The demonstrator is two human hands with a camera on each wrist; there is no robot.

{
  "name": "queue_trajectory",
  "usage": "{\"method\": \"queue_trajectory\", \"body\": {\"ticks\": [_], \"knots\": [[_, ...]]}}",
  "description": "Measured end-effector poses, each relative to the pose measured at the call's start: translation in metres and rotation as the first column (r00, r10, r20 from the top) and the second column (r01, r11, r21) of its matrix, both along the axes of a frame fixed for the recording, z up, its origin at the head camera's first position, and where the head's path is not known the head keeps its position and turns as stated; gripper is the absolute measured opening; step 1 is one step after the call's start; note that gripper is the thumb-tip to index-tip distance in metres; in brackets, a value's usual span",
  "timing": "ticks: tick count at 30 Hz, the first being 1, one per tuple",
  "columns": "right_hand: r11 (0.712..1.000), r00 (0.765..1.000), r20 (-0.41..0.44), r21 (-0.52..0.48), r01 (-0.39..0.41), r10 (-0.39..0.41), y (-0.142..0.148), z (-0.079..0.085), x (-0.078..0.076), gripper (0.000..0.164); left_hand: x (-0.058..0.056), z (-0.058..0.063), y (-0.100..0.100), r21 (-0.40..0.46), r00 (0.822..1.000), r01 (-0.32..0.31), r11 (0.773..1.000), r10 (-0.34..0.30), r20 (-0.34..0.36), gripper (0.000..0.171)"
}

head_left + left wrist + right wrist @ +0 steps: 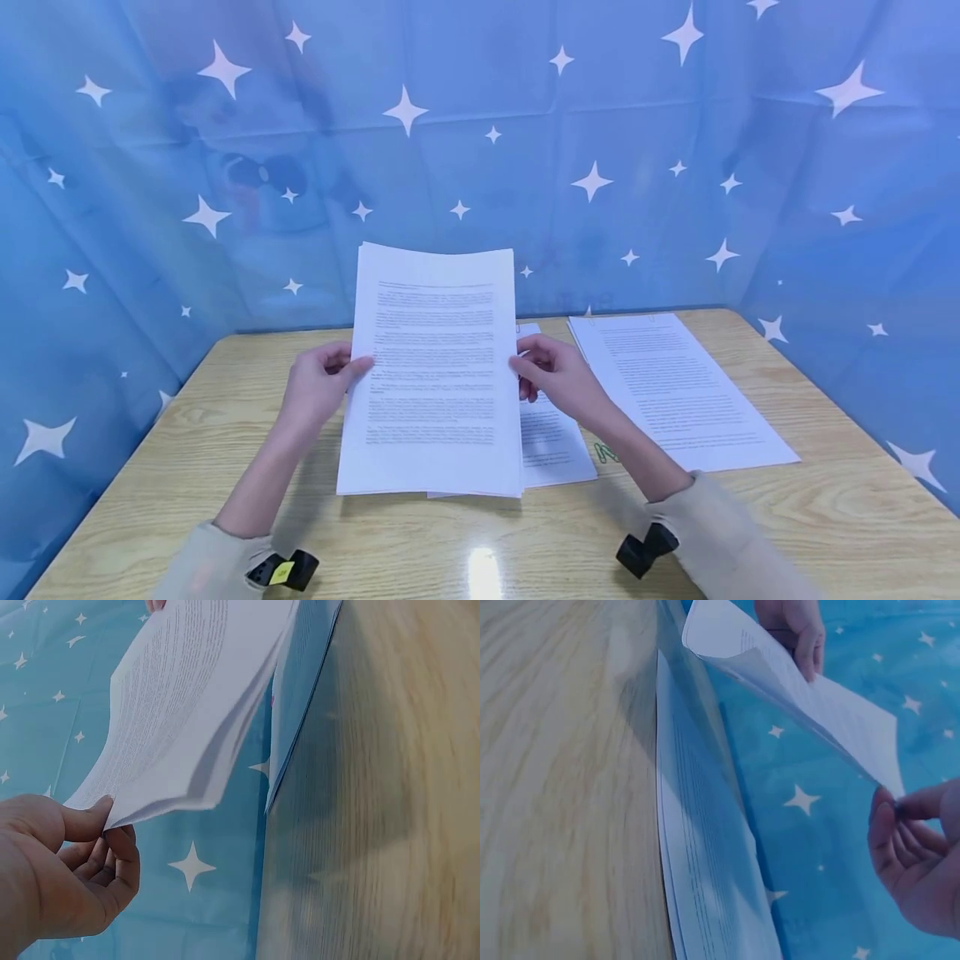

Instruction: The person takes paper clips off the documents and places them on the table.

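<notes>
A sheaf of printed paper sheets (433, 367) is held up above the table, roughly upright and facing me. My left hand (321, 383) pinches its left edge, thumb in front and fingers behind. On the opposite edge, my right hand (561, 379) pinches it between thumb and fingers. The left wrist view shows the sheets (169, 712) bowed, their lower edges slightly fanned apart. Behind the sheaf, a printed stack (558, 446) lies on the table, partly hidden. In the right wrist view, a stack (705, 862) lies on the table below my right hand (922, 862).
Another printed stack (682, 392) lies at the table's right, with clips faintly visible on its top edge. Green paper clips (604, 452) lie between the two stacks, partly behind my right forearm. A blue star-patterned curtain (465, 150) surrounds the wooden table (225, 417) at the back and sides.
</notes>
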State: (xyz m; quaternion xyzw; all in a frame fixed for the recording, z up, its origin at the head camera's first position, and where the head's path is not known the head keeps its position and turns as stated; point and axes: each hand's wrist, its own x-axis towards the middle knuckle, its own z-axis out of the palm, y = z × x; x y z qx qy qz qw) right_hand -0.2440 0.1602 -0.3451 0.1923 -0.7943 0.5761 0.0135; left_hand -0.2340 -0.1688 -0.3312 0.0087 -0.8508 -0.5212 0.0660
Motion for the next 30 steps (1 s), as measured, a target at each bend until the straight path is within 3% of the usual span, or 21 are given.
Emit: {"method": "queue_trajectory", "body": {"ticks": [7,14,20,30], "knots": [[0.998,0.998,0.055,-0.051,0.035,-0.032,-0.023,0.001,-0.007,0.021,-0.006,0.001,-0.013,-0.018,0.998,-0.055,0.998,0.055,0.013,0.035],[0.993,0.993,0.114,-0.107,0.055,-0.043,-0.044,-0.009,-0.016,0.019,-0.013,-0.003,-0.027,-0.064,0.994,-0.104,0.992,0.105,0.012,0.038],[0.99,0.983,0.184,-0.132,0.054,-0.029,-0.062,-0.019,-0.022,0.02,-0.016,-0.011,-0.041,-0.105,0.988,-0.144,0.984,0.148,0.035,0.039],[0.983,0.977,0.213,-0.182,0.029,0.01,-0.088,-0.024,-0.028,0.02,-0.021,-0.017,-0.062,-0.145,0.98,-0.19,0.971,0.197,0.038,0.04]]}}
